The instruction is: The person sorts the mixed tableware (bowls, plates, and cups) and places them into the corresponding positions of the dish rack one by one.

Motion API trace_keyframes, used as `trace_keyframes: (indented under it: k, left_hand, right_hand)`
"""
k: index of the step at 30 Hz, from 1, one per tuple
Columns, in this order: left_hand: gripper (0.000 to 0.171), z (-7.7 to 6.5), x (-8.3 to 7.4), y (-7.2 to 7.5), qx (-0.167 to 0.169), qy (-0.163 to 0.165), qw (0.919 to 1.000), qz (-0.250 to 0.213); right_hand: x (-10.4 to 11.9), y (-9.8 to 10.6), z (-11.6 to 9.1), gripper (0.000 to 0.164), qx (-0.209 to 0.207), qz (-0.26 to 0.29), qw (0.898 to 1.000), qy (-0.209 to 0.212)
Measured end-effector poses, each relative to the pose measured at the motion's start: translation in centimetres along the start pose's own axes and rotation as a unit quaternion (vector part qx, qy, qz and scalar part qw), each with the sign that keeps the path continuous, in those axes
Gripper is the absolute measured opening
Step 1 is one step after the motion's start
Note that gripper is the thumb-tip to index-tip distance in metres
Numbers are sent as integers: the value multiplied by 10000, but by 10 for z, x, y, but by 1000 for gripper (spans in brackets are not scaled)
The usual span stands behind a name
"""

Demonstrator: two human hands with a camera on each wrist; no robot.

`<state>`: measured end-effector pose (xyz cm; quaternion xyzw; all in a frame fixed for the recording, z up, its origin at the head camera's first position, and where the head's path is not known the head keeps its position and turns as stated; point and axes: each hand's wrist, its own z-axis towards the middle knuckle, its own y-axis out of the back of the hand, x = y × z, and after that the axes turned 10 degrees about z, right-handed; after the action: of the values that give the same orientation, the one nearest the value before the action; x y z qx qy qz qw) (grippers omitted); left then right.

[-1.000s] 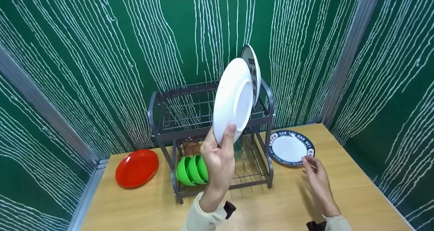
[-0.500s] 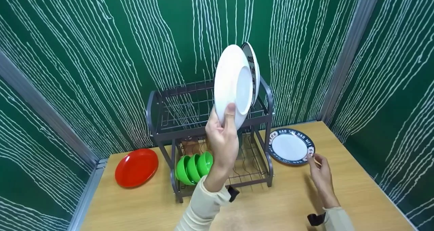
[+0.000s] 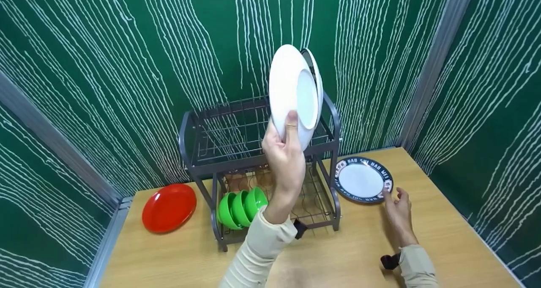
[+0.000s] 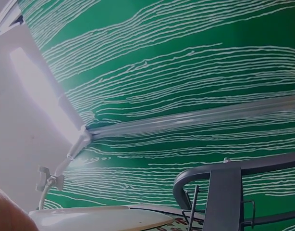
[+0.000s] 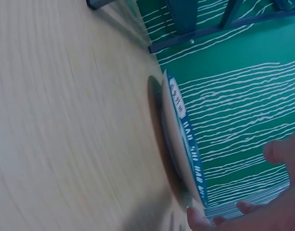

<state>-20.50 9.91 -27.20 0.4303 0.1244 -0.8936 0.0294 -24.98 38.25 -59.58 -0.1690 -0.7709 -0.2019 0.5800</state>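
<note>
My left hand (image 3: pixel 286 159) grips a white plate (image 3: pixel 284 83) by its lower edge, thumb on the underside. The plate stands nearly upright over the right part of the rack's upper tier, close beside another upright plate (image 3: pixel 320 79) with dark markings; whether they touch I cannot tell. In the left wrist view the held plate (image 4: pixel 99 217) shows along the bottom. On the table, right of the rack, lies a plate (image 3: pixel 360 180) with a dark lettered rim. My right hand (image 3: pixel 398 212) is at that plate's near right edge, fingers loosely bent and holding nothing; contact is unclear.
A dark two-tier dish rack (image 3: pixel 236 166) stands mid-table against the green wall. Several green bowls (image 3: pixel 241 207) lean together on its lower left tier. A red plate (image 3: pixel 169 207) lies to the left on the wooden table (image 3: pixel 338 258).
My left hand has moved the white plate up and away from me, closer to the standing plate, covering more of it. My right hand's fingers have spread slightly beside the table plate.
</note>
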Motion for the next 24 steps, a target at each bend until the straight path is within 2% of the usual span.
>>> trace_keyframes:
  k: [4, 8, 11, 13, 24]
  left_hand:
    - [24, 4, 3, -5, -65, 73, 10000, 11]
    - [27, 9, 20, -11, -52, 121, 9998, -114]
    - [29, 12, 34, -17, -67, 82, 9998, -146]
    - [31, 14, 37, -19, -61, 30, 9999, -100]
    - [38, 17, 45, -28, 153, -126, 9973, 702]
  right_hand:
    - [-3, -2, 9, 89, 71, 93, 9996, -275]
    - [-6, -5, 17, 86, 44, 243, 9986, -466]
    - [-6, -7, 19, 86, 46, 327, 9984, -461]
    - [-6, -7, 20, 87, 50, 353, 9984, -445]
    - [-9, -8, 24, 87, 30, 529, 9954, -802]
